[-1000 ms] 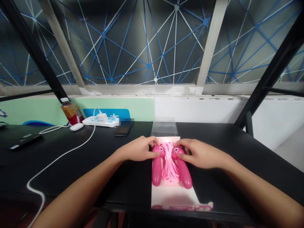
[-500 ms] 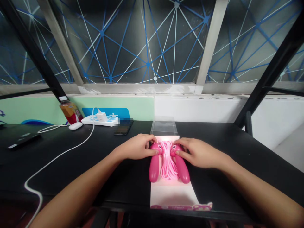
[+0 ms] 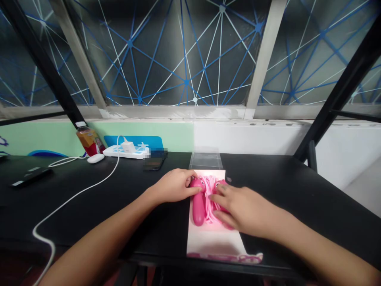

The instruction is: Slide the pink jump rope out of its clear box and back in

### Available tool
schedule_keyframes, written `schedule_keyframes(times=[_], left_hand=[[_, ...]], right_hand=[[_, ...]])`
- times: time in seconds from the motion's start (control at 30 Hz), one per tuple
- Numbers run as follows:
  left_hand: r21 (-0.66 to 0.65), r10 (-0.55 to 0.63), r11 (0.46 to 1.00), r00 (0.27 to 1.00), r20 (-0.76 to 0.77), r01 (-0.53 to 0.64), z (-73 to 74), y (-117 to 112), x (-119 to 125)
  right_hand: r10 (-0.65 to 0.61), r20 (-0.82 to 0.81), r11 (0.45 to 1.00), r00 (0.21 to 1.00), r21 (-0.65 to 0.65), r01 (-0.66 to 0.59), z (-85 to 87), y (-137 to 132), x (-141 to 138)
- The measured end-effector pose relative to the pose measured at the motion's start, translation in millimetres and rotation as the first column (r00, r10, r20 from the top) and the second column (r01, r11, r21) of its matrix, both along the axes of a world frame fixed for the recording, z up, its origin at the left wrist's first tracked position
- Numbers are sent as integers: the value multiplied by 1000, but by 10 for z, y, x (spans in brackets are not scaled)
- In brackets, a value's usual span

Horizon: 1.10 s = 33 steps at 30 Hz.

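A pink skipping rope lies on a pale pink card [image 3: 214, 240] on the black table [image 3: 119, 198]. Its left handle [image 3: 198, 206] points toward me, and the coiled pink cord [image 3: 210, 194] sits between the handles. My left hand [image 3: 175, 186] curls round the top of the left handle. My right hand [image 3: 241, 206] lies over the right handle and part of the cord, fingers bent and covering most of that handle. A clear plastic box [image 3: 206, 161] stands just behind the card.
At the back left stand a drink bottle [image 3: 87, 141], a white mouse [image 3: 95, 158], a power strip [image 3: 126, 151] with a white cable [image 3: 74, 194] and a dark phone [image 3: 153, 163]. A dark flat device [image 3: 28, 176] lies far left. Black frame posts flank the table.
My right hand has slid left and toward me, over the right handle and the cord. The two handles have come closer together. My left hand stays on the left handle's top.
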<state>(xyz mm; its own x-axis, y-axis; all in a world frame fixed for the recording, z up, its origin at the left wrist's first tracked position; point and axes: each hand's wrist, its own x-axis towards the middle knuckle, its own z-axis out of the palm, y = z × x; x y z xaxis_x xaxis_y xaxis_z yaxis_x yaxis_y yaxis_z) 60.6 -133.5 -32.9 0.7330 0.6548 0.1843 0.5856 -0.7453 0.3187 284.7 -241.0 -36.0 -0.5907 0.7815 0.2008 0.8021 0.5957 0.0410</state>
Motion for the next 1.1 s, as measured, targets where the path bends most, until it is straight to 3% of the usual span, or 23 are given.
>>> schedule_keyframes(times=[0.13, 0.6, 0.67, 0.8, 0.87, 1.0, 1.1], left_hand=[[-108, 36, 994, 999, 40, -31, -28, 35, -3], [-137, -5, 990, 996, 91, 18, 22, 100, 28], [-94, -4, 995, 989, 145, 18, 36, 154, 20], [112, 77, 988, 962, 261, -110, 10, 345, 14], [150, 21, 987, 972, 233, -57, -33, 462, 10], [17, -59, 998, 993, 102, 58, -139, 660, -23], [-34, -53, 998, 990, 134, 59, -206, 720, -30]], right_hand=[[126, -6, 992, 992, -13, -126, -9, -30, -16], [147, 31, 989, 989, -35, -146, -33, -66, -99], [154, 46, 988, 987, -38, -152, -26, -68, -100], [187, 74, 982, 980, -47, -184, -2, -56, -84], [199, 65, 979, 978, -57, -196, 8, -48, -73], [184, 7, 981, 983, -70, -183, -18, -26, -58], [152, -19, 987, 988, -48, -152, -78, 9, -48]])
